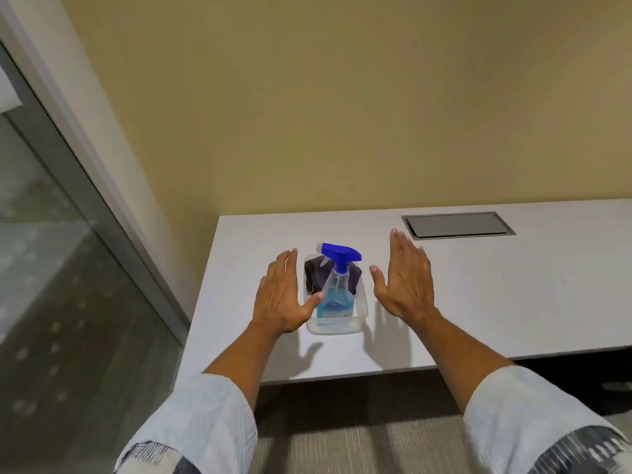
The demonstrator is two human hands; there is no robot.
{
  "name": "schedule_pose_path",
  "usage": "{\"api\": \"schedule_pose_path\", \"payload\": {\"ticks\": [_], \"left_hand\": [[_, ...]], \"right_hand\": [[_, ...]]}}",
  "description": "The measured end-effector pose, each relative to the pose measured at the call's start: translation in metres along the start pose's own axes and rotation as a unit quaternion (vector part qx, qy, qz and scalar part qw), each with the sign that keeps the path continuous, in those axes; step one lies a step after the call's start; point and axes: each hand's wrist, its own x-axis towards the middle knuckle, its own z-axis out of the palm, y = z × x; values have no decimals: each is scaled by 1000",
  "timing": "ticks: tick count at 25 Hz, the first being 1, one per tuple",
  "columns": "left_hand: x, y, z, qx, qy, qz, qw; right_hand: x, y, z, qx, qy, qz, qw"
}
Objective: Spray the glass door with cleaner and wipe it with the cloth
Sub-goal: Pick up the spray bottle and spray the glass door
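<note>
A clear spray bottle (337,289) with a blue trigger head and blue liquid lies in a clear plastic tub (337,326) on the white table. A dark folded cloth (316,277) lies under and behind the bottle in the same tub. My left hand (285,295) hovers flat at the tub's left side, fingers straight, thumb over the tub's near-left rim. My right hand (405,280) hovers flat to the right of the tub, apart from it. Neither hand holds anything. The glass door (51,251) stands at the left in a grey frame.
The white table (496,295) runs right from the wall corner, with a grey recessed cable hatch (458,225) at the back right. A beige wall stands behind. Grey carpet lies below the table's front edge.
</note>
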Motion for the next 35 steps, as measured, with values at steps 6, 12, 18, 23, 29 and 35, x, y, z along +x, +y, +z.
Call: {"api": "schedule_pose_path", "payload": {"ticks": [6,12,18,23,29,35], "left_hand": [[7,5,54,-114,-66,-57,990],[29,12,85,-180,-71,-91,977],[35,9,95,-198,-84,-123,969],[38,8,95,-208,-81,-139,965],[36,13,90,-212,-74,-144,964],[41,29,63,-219,-37,-130,966]], "right_hand": [[-7,8,56,104,-91,5,990],[4,16,96,232,-202,-8,951],[17,20,114,279,-254,-18,926],[20,22,116,286,-264,-26,921],[22,23,113,300,-256,-40,918],[36,17,82,317,-235,-67,916]]}}
